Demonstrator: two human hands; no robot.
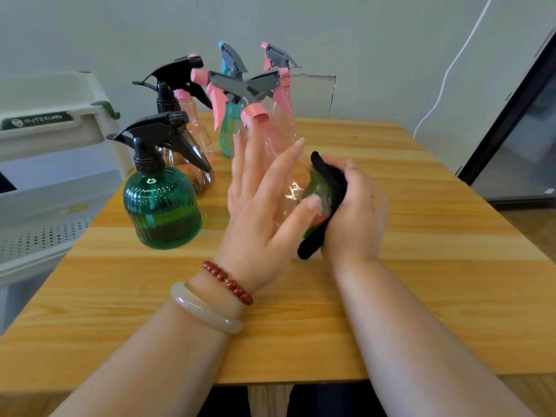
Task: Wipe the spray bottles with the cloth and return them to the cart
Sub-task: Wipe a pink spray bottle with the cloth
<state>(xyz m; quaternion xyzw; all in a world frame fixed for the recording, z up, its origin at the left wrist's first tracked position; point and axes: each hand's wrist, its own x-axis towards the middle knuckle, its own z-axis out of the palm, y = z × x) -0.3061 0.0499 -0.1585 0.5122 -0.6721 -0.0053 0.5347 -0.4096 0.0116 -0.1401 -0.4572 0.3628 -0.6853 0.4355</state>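
Item in hand: one clear pink spray bottle, which I am holding tilted above the table at the centre of my view, pink collar pointing to 11 o'clock. My left hand is bracing it with fingers straight and spread along the body and the thumb pressing near the base, nothing curled round it. My right hand is gripping the black cloth, fingers curled round it, and pressing it against the bottle's bottom at 3 o'clock. Handling, as I am judging it: thin see-through plastic, looking empty and so light; smooth and likely slippery; the trigger head is the weak part, so I am favouring a hold on the body or the neck. The cloth is soft and bunching. Remaining stock is standing at 9 to 12 o'clock: a ribbed green bottle nearest, a brown bottle just behind it, then a teal bottle and more pink ones. The white cart is waiting at 9 o'clock, beside the table edge. Writing: the dark cart label is reading roughly "OUTIXUAN"; I am finding no print on the bottles.
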